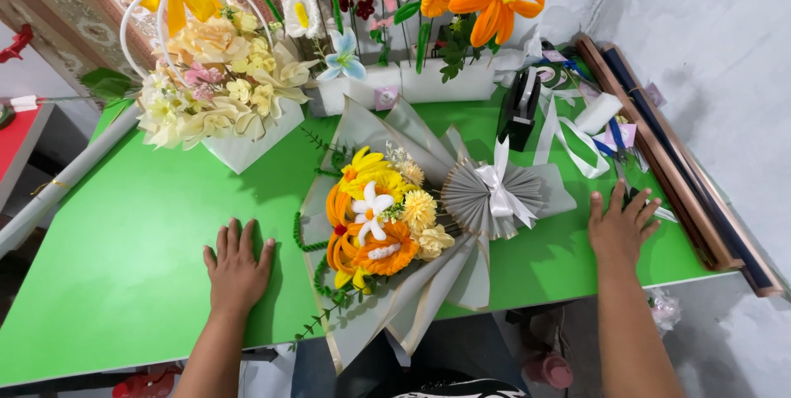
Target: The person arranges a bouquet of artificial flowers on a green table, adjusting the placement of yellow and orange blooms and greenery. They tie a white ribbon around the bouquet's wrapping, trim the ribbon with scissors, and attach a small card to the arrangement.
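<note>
A finished bouquet (387, 217) of yellow, orange and white handmade flowers lies on the green table (124, 266), wrapped in grey paper with a pleated fan and a white ribbon bow (498, 188). My left hand (239, 262) rests flat on the table to the left of the bouquet, fingers apart, holding nothing. My right hand (620, 225) lies flat on the table to the right of the bouquet, fingers spread, beside scissors and ribbon ends.
A white basket of cream and yellow flowers (218, 77) stands at the back left. White boxes with tall orange flowers (461, 2) line the back. A black tape dispenser (519, 110), white ribbon (568, 138) and long paper rolls (684, 167) sit at the right.
</note>
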